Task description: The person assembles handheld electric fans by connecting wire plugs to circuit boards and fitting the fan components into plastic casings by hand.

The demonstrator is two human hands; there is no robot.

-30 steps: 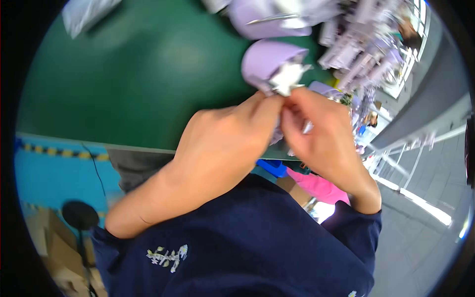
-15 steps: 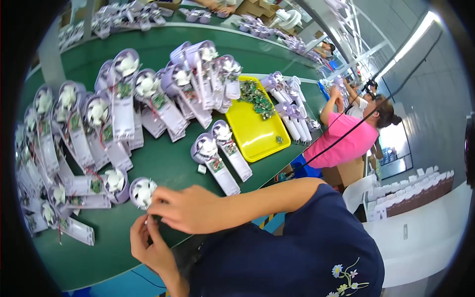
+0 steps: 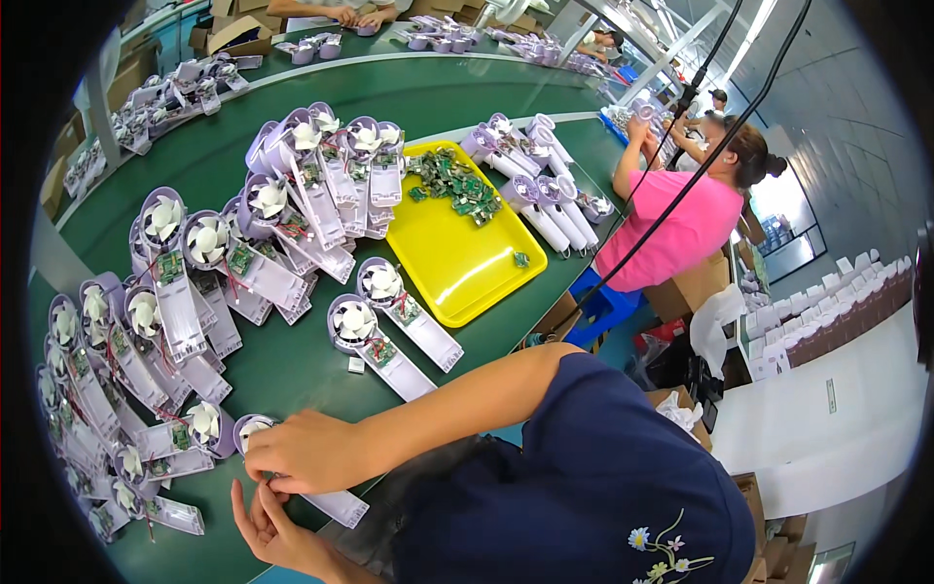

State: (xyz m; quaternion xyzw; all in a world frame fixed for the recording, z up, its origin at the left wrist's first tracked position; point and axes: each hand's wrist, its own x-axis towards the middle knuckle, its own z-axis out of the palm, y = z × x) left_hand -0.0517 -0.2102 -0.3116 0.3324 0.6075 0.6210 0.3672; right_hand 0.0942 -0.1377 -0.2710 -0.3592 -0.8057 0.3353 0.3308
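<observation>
A white and lilac handheld fan unit [image 3: 326,498] lies flat on the green worktop [image 3: 292,365] at its near edge, its round head under the right hand [image 3: 297,450], which rests knuckles-up on it with fingers curled and pinching at the head, while the left hand [image 3: 272,526] sits just below, palm up, fingers half spread and touching the same spot. Just beyond the hands lie two more open fan units [image 3: 389,326] side by side, further out a yellow tray [image 3: 457,258] with small green circuit boards [image 3: 449,180], and to the left of the hands many rows of fan units [image 3: 156,321]; a person in a pink shirt [image 3: 681,219] works well to the right.
</observation>
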